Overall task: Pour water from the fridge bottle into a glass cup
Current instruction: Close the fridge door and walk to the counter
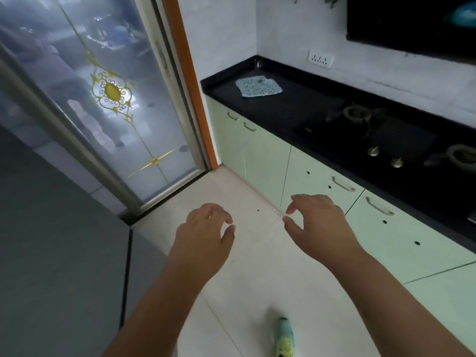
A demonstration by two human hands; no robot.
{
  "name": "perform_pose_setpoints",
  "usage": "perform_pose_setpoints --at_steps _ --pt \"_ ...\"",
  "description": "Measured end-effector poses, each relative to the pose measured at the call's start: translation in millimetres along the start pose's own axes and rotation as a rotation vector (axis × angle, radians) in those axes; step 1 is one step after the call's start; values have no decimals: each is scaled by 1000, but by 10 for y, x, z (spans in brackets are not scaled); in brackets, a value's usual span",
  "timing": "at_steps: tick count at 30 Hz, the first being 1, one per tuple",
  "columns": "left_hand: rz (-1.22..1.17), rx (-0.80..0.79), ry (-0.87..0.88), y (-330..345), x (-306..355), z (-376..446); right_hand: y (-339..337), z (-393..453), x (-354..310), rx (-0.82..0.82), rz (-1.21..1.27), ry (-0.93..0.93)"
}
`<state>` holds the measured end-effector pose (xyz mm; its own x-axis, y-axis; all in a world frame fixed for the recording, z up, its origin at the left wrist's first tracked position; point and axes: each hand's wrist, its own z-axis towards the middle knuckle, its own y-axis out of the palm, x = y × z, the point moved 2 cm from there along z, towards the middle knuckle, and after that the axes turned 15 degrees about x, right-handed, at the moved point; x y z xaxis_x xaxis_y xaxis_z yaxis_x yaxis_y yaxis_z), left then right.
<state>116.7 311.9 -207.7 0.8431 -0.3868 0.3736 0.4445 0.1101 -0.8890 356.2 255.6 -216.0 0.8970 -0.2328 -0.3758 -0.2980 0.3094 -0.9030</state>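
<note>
While held out over the pale floor tiles (257,266), both hands empty, palms down.

Far left: flat grey appliance face (64,253), shut, vertical seam on its near edge; cannot tell whether fridge. Next right: frosted glass door (77,73) with gold scroll ornament (112,92), then orange door frame (190,81).

Left hand (206,233): fingers loosely curled, thumb apart from forefinger, gripping nothing, touching nothing. Near bottom edge between the forearms: toe of a light blue and yellow shoe (284,338), pointing away.

Right hand (316,222): same posture, fingers bent and spread, thumb clear of fingertips, holding nothing; level with left hand, just apart from it.

Behind and above: black countertop (296,106) over pale green cabinets (268,166) with metal handles. Blue patterned cloth (257,86) lying flat near the counter's left end. At the back corner, small clear item (258,63), seemingly upright, well apart from both hands; too small to say whether a glass cup. Further right: white wall socket (320,58), then gas hob (381,135) with two brass knobs.
</note>
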Motion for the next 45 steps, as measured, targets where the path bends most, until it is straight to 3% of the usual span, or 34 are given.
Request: perform_pose_setpoints --at_steps 11,18,24,35,38,45 --pt "-10 15 -9 416 290 1300 -63 1438 461 -59 -7 -1" --pt "-66 33 -51 608 -72 2152 123 2355 301 -96 -46 -42" --pt "-94 50 -49 795 -562 3203 512 3341 31 -85 -81 -26" --pt "-40 -65 93 1056 -1431 5488 1232 5297 -463 -45 -56 78" --pt "19 -115 168 1232 -1526 6011 1447 5745 -414 -47 -36 112" --pt "2 -118 154 1881 -1562 7325 2107 7034 -81 -39 0 107"
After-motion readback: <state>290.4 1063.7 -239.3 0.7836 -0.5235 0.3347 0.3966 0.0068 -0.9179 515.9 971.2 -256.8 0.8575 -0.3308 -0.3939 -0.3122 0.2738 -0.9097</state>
